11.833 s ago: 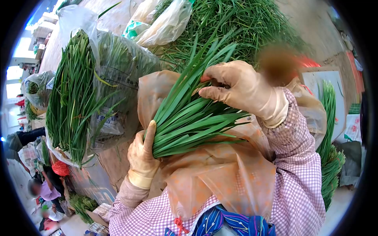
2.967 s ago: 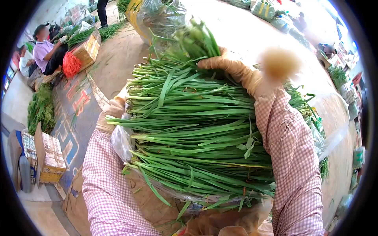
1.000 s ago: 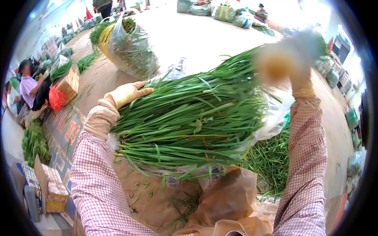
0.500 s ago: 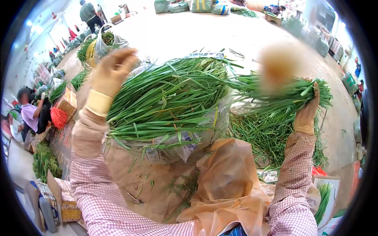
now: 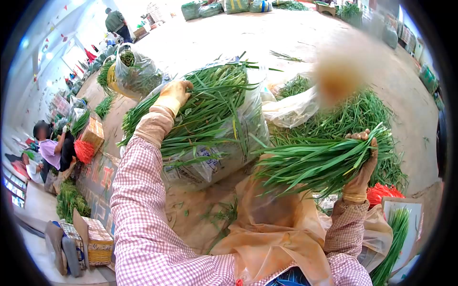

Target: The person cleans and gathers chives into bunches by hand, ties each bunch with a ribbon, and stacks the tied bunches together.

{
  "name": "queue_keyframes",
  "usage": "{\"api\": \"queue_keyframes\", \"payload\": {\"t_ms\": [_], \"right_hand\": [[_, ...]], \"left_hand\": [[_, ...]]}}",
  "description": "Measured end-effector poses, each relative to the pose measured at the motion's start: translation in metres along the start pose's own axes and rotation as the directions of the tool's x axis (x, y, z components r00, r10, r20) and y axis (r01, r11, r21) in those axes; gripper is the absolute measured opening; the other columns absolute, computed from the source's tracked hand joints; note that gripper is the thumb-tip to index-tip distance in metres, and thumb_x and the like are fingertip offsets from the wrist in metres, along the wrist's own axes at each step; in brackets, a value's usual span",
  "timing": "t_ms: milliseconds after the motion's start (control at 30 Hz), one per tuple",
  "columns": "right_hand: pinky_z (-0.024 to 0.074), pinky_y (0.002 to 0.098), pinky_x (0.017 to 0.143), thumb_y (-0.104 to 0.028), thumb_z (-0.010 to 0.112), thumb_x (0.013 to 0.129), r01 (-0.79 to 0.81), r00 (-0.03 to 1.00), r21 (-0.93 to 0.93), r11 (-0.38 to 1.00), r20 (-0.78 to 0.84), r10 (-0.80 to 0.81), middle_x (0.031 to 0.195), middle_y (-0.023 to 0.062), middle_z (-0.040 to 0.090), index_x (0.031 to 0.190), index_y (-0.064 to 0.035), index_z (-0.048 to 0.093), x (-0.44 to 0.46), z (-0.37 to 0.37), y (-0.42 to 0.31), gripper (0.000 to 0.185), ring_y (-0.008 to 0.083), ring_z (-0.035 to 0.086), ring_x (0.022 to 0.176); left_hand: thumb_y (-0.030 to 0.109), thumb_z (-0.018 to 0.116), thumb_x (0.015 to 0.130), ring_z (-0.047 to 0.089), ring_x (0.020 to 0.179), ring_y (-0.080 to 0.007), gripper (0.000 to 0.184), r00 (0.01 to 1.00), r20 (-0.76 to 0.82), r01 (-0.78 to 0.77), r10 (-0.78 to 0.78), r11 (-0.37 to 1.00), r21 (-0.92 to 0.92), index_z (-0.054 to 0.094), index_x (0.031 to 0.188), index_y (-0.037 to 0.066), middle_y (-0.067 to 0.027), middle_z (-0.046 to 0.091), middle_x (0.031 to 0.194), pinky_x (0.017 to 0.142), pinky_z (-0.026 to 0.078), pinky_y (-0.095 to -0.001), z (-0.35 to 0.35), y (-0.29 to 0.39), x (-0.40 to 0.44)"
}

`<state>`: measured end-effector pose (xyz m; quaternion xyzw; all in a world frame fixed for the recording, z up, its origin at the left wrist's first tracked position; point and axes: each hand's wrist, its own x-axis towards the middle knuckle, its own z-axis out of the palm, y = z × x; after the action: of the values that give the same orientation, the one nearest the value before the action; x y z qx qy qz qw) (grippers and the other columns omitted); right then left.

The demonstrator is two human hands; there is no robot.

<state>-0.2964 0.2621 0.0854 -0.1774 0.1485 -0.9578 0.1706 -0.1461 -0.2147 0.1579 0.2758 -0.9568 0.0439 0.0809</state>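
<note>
Left hand [image 5: 175,95] on aligned chives [image 5: 212,102] in the plastic bag [image 5: 224,164] below it — any grip cannot be told. Right hand [image 5: 368,166] closed round a chive bunch [image 5: 312,164], unbagged. Apparently outstanding: the loose heap [image 5: 355,112] just beyond that hand — unaligned.

Pink-checked sleeves [image 5: 143,190], translucent orange apron [image 5: 272,245]

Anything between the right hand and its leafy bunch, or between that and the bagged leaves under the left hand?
Nothing visible separates the right hand from the leafy bunch. Between that and the bagged leaves stands the clear bag side.
</note>
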Motion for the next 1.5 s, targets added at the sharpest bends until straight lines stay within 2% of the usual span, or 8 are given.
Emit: {"api": "queue_keyframes", "payload": {"t_ms": [367,600,667,767,1033,1133,1267,1500], "right_hand": [[0.0447,0.0410,0.091,-0.021,0.058,0.091,-0.133,0.980,0.103,0.986,-0.135,0.146,0.089,0.0041,0.059,0.111,-0.0045,0.056,-0.028,-0.027,0.014,0.026,0.0198,0.056,0.085],[0.0444,0.0405,0.091,-0.023,0.058,0.091,-0.153,0.976,0.111,0.982,-0.140,0.168,0.088,0.0034,0.058,0.111,-0.0043,0.055,-0.040,-0.034,0.014,0.027,0.0187,0.056,0.085],[0.0437,0.0415,0.091,-0.023,0.058,0.092,-0.163,0.973,0.142,0.976,-0.143,0.183,0.088,0.0036,0.057,0.113,-0.0043,0.054,-0.042,-0.034,0.016,0.028,0.0194,0.055,0.085],[0.0430,0.0418,0.091,-0.022,0.058,0.092,-0.185,0.971,0.122,0.975,-0.132,0.201,0.088,0.0042,0.057,0.115,-0.0048,0.053,-0.047,-0.035,0.017,0.029,0.0192,0.055,0.085],[0.0447,0.0403,0.091,-0.023,0.058,0.092,-0.194,0.975,0.137,0.971,-0.079,0.206,0.087,0.0026,0.054,0.116,-0.0061,0.050,-0.055,-0.015,0.015,0.031,0.0180,0.054,0.085],[0.0461,0.0414,0.090,-0.024,0.061,0.090,-0.219,0.972,0.146,0.965,-0.054,0.228,0.085,0.0029,0.055,0.116,-0.0052,0.050,-0.059,-0.010,0.013,0.034,0.0194,0.056,0.084],[0.0455,0.0424,0.090,-0.022,0.060,0.089,-0.242,0.968,0.191,0.951,-0.025,0.251,0.083,0.0043,0.056,0.117,-0.0054,0.050,-0.068,-0.007,0.009,0.034,0.0209,0.057,0.083],[0.0457,0.0422,0.089,-0.023,0.061,0.086,-0.266,0.959,0.187,0.946,-0.051,0.280,0.085,0.0050,0.055,0.115,-0.0074,0.049,-0.076,-0.007,0.007,0.035,0.0216,0.055,0.085]], "left_hand": [[0.021,0.060,0.078,0.066,0.089,-0.0295,0.019,0.993,-0.106,0.072,-0.050,0.975,0.209,0.071,0.093,0.024,-0.0134,0.068,0.091,0.081,0.051,-0.0381,-0.032,0.007,0.008],[0.021,0.059,0.080,0.067,0.074,-0.0229,0.016,0.956,-0.280,0.060,-0.090,0.992,-0.114,0.072,0.090,0.018,-0.0097,0.069,0.076,0.068,0.051,-0.0335,-0.058,-0.015,0.001],[0.019,0.060,0.083,0.066,0.071,-0.0137,0.016,0.985,-0.106,0.038,-0.134,0.777,-0.628,0.072,0.090,0.011,-0.0045,0.069,0.076,0.061,0.049,-0.0274,-0.050,-0.025,0.005],[0.018,0.061,0.086,0.063,0.070,-0.0076,0.017,0.961,-0.187,-0.012,-0.206,0.640,-0.768,0.072,0.086,0.006,-0.0007,0.068,0.077,0.058,0.046,-0.0220,-0.052,0.015,-0.013],[0.009,0.060,0.089,0.068,0.087,-0.0231,0.060,0.966,-0.238,-0.254,0.098,0.213,-0.943,0.032,0.143,0.012,-0.0181,0.066,0.105,0.074,0.057,-0.0313,-0.103,0.104,-0.031],[0.016,0.060,0.089,0.067,0.093,-0.0222,0.046,0.909,-0.062,-0.073,0.412,0.012,-0.997,0.046,0.131,0.001,-0.0149,0.065,0.108,0.074,0.057,-0.0311,-0.105,0.124,-0.027],[0.016,0.060,0.090,0.063,0.078,-0.0120,0.024,0.849,0.094,0.154,0.520,-0.074,-0.985,0.061,0.110,0.004,-0.0105,0.066,0.105,0.064,0.054,-0.0246,-0.087,0.151,-0.022],[0.016,0.061,0.090,0.065,0.080,-0.0119,0.022,0.776,0.313,0.389,0.547,-0.025,-0.921,0.062,0.110,0.007,-0.0036,0.067,0.097,0.060,0.052,-0.0215,-0.054,0.222,-0.054]]}}
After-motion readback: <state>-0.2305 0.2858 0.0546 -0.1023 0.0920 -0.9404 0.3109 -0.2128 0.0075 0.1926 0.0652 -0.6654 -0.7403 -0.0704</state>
